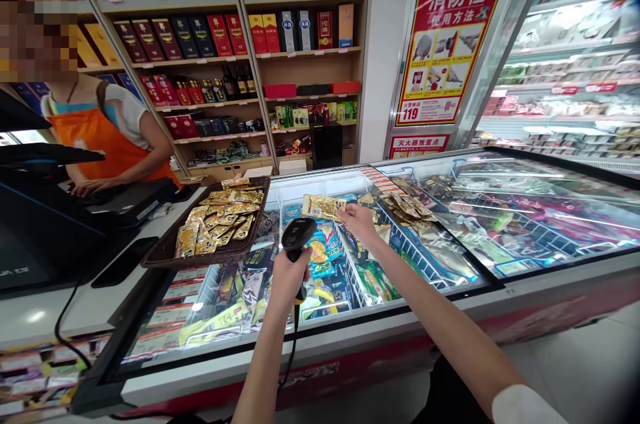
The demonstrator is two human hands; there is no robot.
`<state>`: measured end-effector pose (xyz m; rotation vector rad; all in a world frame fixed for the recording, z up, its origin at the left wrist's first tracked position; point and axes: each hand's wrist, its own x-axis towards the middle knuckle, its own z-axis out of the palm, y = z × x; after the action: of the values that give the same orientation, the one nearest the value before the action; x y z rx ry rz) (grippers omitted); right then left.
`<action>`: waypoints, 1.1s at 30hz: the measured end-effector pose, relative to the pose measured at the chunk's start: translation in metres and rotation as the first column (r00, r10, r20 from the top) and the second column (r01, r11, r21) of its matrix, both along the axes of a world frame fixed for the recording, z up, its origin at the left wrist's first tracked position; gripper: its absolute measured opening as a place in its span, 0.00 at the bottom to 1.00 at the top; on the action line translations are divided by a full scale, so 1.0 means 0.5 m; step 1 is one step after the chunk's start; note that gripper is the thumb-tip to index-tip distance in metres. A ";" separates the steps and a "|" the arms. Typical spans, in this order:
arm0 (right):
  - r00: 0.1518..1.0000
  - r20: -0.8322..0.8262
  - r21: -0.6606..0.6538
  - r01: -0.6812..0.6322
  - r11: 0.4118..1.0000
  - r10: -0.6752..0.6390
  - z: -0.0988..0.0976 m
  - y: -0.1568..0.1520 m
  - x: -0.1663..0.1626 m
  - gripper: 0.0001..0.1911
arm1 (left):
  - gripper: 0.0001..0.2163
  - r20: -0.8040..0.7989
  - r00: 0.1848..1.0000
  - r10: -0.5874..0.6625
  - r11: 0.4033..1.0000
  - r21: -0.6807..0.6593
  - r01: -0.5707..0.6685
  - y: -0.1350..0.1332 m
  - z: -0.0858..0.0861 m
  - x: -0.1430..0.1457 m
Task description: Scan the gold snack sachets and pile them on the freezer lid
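Note:
My left hand (291, 271) is wrapped round the handle of a black barcode scanner (299, 232), whose cord hangs down over the freezer's front. My right hand (359, 221) pinches the right end of a gold snack packet (323, 207), with a barcode showing on its left part. The packet is just beyond the scanner head, above the glass-topped chest freezer (320, 336). To the left, a brown woven basket (253, 247) holds many similar gold packets (220, 214). Several more gold packets (410, 204) lie on the glass to the right of my right hand.
A person in an orange apron (103, 141) stands behind the counter (107, 287) at the left, near a black checkout machine (35, 224). A phone-like black slab (125, 262) lies on the counter. Shelves of boxes (190, 37) stand behind; a refrigerated display (575, 77) is at the right.

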<state>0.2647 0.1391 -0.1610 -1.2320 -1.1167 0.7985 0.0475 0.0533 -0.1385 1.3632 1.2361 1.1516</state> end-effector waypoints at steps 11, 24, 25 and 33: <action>1.000 0.022 -0.047 0.024 0.999 -0.023 -0.025 0.069 -0.009 0.19 | 0.14 -0.076 0.997 0.011 0.998 0.060 -0.006 0.098 0.003 0.017; 1.000 -0.015 -0.011 0.013 1.000 -0.014 -0.007 0.062 0.002 0.24 | 0.12 -0.048 0.999 0.000 0.999 0.054 0.003 0.103 0.012 0.016; 0.999 -0.041 -0.010 0.013 1.000 -0.013 -0.005 0.060 0.003 0.24 | 0.12 -0.045 0.999 0.000 0.999 0.052 0.002 0.100 0.015 0.016; 0.981 -0.046 -0.041 0.184 0.982 -0.186 -0.001 0.043 0.121 0.26 | 0.12 0.007 1.000 -0.028 0.999 0.023 0.028 0.083 0.034 0.015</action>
<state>0.3253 0.1607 -0.1614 -1.3188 -0.9354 0.7066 0.0549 0.0949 -0.1215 1.3882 1.1988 1.1538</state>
